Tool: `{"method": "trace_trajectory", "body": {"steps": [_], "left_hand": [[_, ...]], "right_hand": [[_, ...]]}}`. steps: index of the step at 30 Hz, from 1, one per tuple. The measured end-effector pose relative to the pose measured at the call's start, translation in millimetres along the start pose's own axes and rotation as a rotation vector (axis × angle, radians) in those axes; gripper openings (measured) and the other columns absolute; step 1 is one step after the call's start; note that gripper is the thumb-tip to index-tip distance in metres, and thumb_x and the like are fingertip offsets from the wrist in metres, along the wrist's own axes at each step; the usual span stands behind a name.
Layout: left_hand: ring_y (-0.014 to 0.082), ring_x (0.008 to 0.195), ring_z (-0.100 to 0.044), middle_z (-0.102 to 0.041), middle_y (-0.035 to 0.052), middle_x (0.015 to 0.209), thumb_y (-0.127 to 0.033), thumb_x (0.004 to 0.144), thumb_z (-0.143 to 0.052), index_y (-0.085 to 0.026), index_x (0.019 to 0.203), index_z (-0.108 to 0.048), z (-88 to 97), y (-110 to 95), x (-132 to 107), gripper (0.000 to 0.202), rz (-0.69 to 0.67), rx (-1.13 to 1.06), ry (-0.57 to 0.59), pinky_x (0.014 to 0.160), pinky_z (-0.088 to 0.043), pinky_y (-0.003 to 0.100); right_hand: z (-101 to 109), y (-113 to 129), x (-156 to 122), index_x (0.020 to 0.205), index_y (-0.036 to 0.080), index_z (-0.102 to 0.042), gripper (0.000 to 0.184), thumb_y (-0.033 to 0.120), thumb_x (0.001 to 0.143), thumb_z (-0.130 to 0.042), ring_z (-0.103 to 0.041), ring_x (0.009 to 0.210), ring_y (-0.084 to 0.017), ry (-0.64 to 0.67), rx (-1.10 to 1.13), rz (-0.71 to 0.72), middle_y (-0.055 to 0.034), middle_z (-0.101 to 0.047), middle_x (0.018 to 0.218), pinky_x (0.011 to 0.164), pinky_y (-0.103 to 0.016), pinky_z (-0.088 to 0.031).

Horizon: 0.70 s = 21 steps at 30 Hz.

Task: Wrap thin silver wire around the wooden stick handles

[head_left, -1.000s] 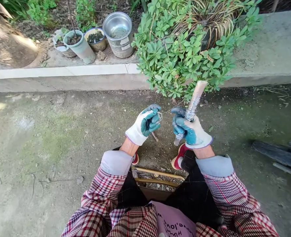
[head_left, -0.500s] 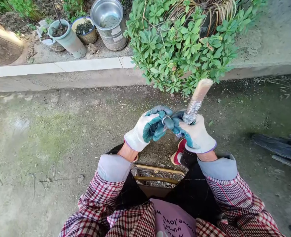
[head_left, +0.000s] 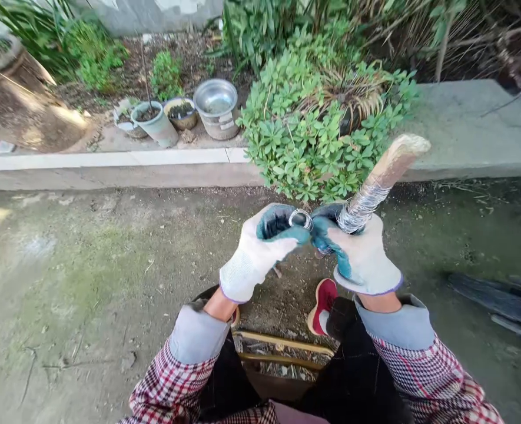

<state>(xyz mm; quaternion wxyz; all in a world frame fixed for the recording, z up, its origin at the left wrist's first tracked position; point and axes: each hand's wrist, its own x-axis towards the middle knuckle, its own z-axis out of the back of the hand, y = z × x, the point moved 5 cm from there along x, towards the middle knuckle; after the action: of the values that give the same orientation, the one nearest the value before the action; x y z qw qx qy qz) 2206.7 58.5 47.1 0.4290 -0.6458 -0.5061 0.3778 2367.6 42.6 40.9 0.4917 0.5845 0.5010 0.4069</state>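
Note:
Both my hands wear white gloves with teal palms. My right hand [head_left: 366, 256] is closed round a wooden stick [head_left: 390, 165] that is wound with thin silver wire [head_left: 359, 209] near the grip and points up to the right. My left hand [head_left: 260, 253] is closed on a small coil of the same wire [head_left: 301, 219], held right beside the right thumb. The two hands touch at chest height above the dirt ground. My plaid sleeves and a red shoe [head_left: 322, 297] show below.
A leafy green bush [head_left: 317, 135] grows just beyond my hands over a concrete kerb [head_left: 110, 159]. Behind the kerb stand a metal bucket [head_left: 218, 106] and small plant pots [head_left: 154, 121]. A wooden frame [head_left: 282, 353] sits between my legs; dark objects [head_left: 498, 294] lie at right.
My hands came together from apart, the left bringing the wire coil against the stick. Both hands rose and the view tilted up, showing more of the garden bed.

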Motion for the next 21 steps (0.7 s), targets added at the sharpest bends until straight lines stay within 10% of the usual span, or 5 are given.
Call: {"method": "trace_trajectory", "body": {"steps": [12,21], "left_hand": [[0.0088,0.051,-0.058,-0.071,-0.0037,0.072,-0.017,0.072,-0.079,-0.025,0.08,-0.073,-18.3,-29,22,0.013,-0.111,-0.021,-0.032,0.05,-0.051,0.023],[0.0141,0.068,-0.066,-0.075,-0.0014,0.081,-0.018,0.071,-0.083,-0.026,0.079,-0.075,-1.6,-25,18,0.014,-0.186,0.057,-0.162,0.06,-0.058,0.025]], "right_hand": [[-1,53,10,0.078,0.027,-0.081,0.012,0.02,0.07,-0.085,-0.059,0.053,-0.016,-0.131,-0.037,0.308,-0.001,-0.072,0.07,0.047,-0.031,-0.055],[-17,44,6,0.071,0.028,-0.077,0.014,0.024,0.065,-0.089,-0.058,0.05,-0.013,-0.082,0.054,0.241,0.0029,-0.07,0.065,0.043,-0.025,-0.05]]}}
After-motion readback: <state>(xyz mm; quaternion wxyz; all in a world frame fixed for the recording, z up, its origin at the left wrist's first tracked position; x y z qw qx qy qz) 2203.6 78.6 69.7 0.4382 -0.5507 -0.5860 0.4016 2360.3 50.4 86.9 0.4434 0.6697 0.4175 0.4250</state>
